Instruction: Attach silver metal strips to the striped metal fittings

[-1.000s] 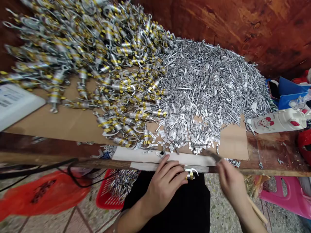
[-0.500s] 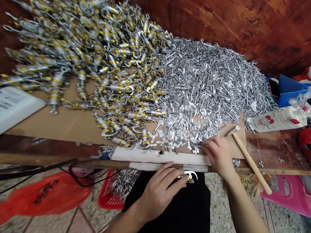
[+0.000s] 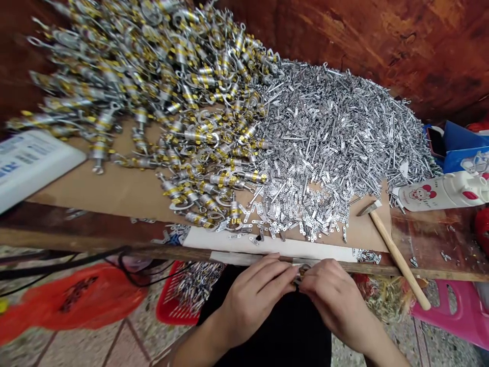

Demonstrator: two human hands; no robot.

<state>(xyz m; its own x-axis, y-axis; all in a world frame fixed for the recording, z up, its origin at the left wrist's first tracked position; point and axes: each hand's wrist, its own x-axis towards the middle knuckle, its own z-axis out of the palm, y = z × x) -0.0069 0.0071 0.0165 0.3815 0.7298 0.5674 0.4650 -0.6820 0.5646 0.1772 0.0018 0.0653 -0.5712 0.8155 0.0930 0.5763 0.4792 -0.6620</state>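
Note:
My left hand (image 3: 255,294) and my right hand (image 3: 331,298) meet just below the table's front edge (image 3: 114,250), over my black lap. Between their fingertips they pinch a small silver and gold hook part (image 3: 300,273), mostly hidden by the fingers. Whether my right hand also holds a small flat plate I cannot tell. On the cardboard above lie a heap of small flat silver plates (image 3: 324,148) and a heap of silver and gold hook parts (image 3: 160,86). A wooden-handled hammer (image 3: 395,257) lies to the right of my hands, untouched.
A white bottle (image 3: 439,192) lies at the right, with blue boxes (image 3: 460,145) behind it. A white box (image 3: 30,165) sits at the left. Under the table are a red basket (image 3: 179,306) of metal parts, a red bag (image 3: 72,303), black cables and a pink stool (image 3: 458,313).
My right hand laid the hammer down, reached to the flat plates, then came back to join my left hand on the hook part.

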